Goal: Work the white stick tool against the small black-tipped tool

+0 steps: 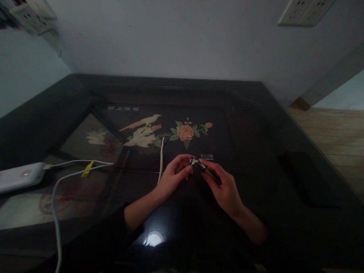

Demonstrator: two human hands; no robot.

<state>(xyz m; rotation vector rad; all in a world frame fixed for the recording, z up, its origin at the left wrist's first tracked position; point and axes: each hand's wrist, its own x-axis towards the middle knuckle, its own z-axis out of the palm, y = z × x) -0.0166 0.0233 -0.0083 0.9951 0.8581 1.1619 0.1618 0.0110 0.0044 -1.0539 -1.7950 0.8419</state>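
Observation:
Both hands meet over the dark table, on a small tool with a black handle and silvery head [195, 162] that looks like a razor. My left hand [171, 174] pinches the head end between thumb and fingers. The dark handle slants down to the right, and my right hand [224, 186] is closed around it. Just behind the fingers of my right hand lies a small clear case [207, 156], partly hidden by them. A white cable [161, 159] runs beside my left hand and passes behind its wrist.
The glossy black table [247, 122] bears a bird-and-flower picture [184, 132]. At the left lies a white power bank [19, 177] with a white cable [56, 212] carrying a yellow tag [87, 168]. A dark flat object [309, 180] lies at the right. A wall with sockets [308, 8] stands behind.

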